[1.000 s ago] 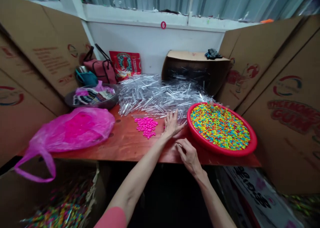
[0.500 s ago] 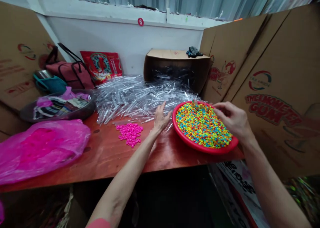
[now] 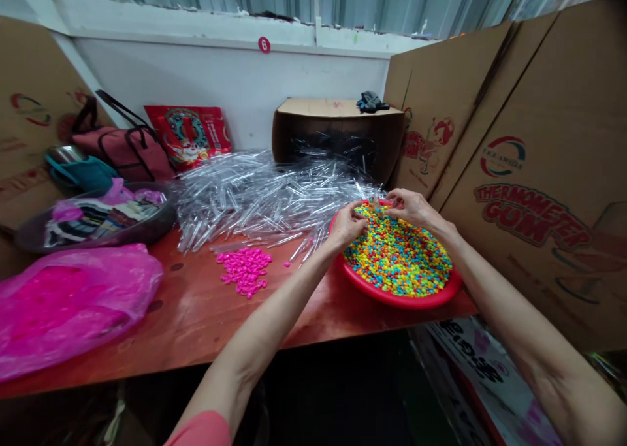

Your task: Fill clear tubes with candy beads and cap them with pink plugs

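Observation:
A red bowl (image 3: 386, 297) full of small multicoloured candies (image 3: 401, 256) stands on the right of the table. My left hand (image 3: 349, 225) is over its left rim, fingers curled together; whatever they hold is too small to make out. Over the bowl's far side is my right hand (image 3: 412, 208), with thumb and fingers pinched; the thing between them cannot be made out. A small translucent object (image 3: 376, 204) sticks up from the candies between the two hands. Behind the bowl lies a heap of clear plastic tubes (image 3: 264, 194). A pile of pink caps (image 3: 243, 270) lies left of my left forearm.
On the left are a pink plastic bag (image 3: 78, 309), a dark basin (image 3: 166, 221) of cloth items, a teal pouch (image 3: 83, 172) and a red bag (image 3: 130, 152). An open cardboard box (image 3: 337, 106) stands behind the tubes. Cardboard panels (image 3: 543, 106) wall the right side.
My left hand has moved right from beside the tubes to the bowl's rim, its fingers closing. My right hand has moved left across the bowl's far side. A single pink cap now lies apart from the pile.

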Demonstrator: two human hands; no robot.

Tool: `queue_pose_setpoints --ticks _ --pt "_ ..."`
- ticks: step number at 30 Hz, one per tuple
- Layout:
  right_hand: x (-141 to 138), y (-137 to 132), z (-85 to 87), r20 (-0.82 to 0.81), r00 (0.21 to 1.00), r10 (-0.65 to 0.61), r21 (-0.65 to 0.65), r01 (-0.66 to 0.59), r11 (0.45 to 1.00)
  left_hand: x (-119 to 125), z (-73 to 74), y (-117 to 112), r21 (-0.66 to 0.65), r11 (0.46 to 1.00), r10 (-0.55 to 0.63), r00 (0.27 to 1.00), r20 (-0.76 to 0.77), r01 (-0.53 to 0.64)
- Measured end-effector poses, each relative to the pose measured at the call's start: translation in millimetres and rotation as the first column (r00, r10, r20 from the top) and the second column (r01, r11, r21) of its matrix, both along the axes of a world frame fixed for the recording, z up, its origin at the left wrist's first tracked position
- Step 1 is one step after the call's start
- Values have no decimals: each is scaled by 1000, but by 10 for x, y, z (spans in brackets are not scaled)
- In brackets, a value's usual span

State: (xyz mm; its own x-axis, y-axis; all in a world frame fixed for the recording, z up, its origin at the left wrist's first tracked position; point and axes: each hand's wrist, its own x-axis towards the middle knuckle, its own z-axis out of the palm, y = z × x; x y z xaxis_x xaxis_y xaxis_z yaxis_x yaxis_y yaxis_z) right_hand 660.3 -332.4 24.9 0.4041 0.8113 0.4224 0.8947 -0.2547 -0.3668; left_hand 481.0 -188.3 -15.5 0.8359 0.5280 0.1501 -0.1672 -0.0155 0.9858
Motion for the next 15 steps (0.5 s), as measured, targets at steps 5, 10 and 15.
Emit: queue_pose_setpoints --ticks 5,10,15 --pt "-169 164 67 52 990 129 -55 -126 990 58 -66 -34 -27 999 -31 999 24 32" --pt "-244 193 306 -17 978 209 -52 -210 976 -5 3 -42 81 997 -3 995 100 -5" --pt "-499 196 772 -201 922 332 38 -331 943 -37 266 -139 177 983 -103 959 265 57"
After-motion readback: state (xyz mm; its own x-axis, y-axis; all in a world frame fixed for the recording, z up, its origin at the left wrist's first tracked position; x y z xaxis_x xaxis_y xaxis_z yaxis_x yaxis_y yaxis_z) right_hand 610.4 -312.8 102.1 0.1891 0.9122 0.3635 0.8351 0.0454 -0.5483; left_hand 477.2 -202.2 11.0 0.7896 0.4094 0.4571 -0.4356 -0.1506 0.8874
